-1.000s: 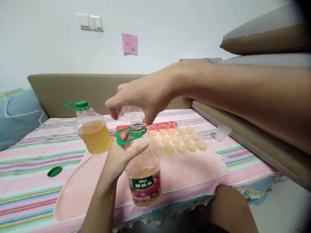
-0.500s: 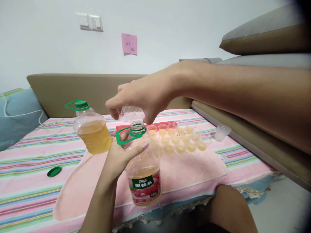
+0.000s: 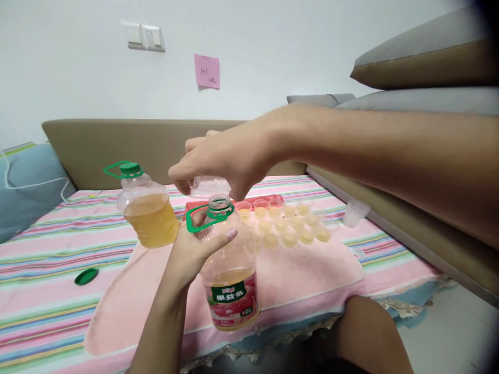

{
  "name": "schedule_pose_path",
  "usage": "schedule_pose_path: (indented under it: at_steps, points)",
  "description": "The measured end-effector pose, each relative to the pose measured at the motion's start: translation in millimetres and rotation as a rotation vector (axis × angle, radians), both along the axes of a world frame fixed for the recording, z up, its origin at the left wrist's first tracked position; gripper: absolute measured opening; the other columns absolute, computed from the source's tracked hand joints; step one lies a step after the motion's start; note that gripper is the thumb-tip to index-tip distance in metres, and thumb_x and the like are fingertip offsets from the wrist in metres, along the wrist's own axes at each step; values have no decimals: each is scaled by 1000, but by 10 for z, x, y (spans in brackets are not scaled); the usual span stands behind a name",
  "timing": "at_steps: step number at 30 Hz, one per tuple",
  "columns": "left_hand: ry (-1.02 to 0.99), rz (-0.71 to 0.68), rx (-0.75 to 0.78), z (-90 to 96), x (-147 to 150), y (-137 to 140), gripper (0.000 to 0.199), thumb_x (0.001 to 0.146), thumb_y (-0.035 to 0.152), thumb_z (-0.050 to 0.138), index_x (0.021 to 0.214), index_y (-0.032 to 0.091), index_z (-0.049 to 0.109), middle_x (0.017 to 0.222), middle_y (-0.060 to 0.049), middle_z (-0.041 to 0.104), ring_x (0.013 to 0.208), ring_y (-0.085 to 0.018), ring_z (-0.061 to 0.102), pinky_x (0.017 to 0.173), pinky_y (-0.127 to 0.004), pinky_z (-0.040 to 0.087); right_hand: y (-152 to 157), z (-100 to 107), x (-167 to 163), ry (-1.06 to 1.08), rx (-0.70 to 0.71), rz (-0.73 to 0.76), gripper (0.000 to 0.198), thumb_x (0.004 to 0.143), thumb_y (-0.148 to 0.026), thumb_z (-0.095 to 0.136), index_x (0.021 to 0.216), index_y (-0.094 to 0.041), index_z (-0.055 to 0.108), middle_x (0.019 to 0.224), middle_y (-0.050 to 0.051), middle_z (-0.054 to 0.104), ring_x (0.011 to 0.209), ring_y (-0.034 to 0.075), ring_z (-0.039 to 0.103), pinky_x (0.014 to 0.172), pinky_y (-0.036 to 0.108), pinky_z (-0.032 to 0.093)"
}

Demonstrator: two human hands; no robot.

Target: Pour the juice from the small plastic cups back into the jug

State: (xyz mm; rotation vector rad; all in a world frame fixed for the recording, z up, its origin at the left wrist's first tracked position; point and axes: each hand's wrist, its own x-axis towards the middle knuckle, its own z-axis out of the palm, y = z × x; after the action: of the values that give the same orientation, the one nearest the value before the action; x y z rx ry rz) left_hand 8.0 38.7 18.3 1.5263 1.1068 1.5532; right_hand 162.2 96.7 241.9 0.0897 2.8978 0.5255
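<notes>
A large clear bottle [image 3: 230,259] with a red and green label stands upright near the front edge, its mouth uncapped and a little yellow juice low inside. My left hand [image 3: 195,249] is wrapped round its upper part, below the green carry ring [image 3: 195,221]. Just over the bottle mouth, my right hand [image 3: 222,161] curls down with thumb and fingers about a clear plastic cup [image 3: 210,186], which seems turned rim down; the fingers partly hide it. Behind the bottle, several small clear cups [image 3: 288,239] of yellow juice stand in rows.
A second, capped juice bottle [image 3: 152,221] stands at the left, and a loose green cap [image 3: 86,276] lies nearer. A clear cup [image 3: 356,213] stands at the right. Under the juice cups at the back shows a red tray [image 3: 191,206]. A pink mat [image 3: 312,275] covers the striped cloth [image 3: 47,259].
My right hand has dipped very slightly along with the clear cup. My left hand and the bottle stay where they were.
</notes>
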Motion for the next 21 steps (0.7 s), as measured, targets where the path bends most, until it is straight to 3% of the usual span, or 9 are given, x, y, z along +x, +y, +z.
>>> schedule_pose_path:
  at_steps: [3, 9, 12, 21]
  points:
    - [1, -10, 3, -6, -1, 1, 61, 79, 48, 101, 133, 31, 78, 145, -4, 74, 143, -34, 63, 125, -48, 45, -19, -10, -4, 8, -58, -59, 67, 84, 0, 86, 140, -23, 57, 149, -3, 65, 140, 23, 60, 108, 41, 58]
    - [-6, 3, 5, -30, -12, 2, 63, 77, 48, 103, 131, 29, 78, 143, -5, 75, 141, -36, 64, 123, -50, 47, -35, 3, -28, 22, -72, -40, 71, 83, 2, 85, 144, -21, 59, 148, -5, 66, 138, 22, 60, 102, 35, 54]
    - [-6, 2, 3, -29, -12, 4, 63, 77, 48, 103, 132, 29, 78, 144, -5, 75, 142, -36, 63, 124, -51, 46, 0, -21, -57, 44, -68, -53, 79, 74, 4, 88, 144, -20, 62, 141, -8, 69, 136, 22, 62, 100, 31, 53]
    - [15, 2, 18, 8, 8, -3, 60, 79, 49, 101, 131, 29, 79, 143, -5, 75, 142, -35, 64, 122, -48, 48, 122, -60, -90, 185, -214, 16, 70, 46, 0, 97, 110, -23, 79, 103, -15, 78, 108, 19, 74, 98, 35, 61]
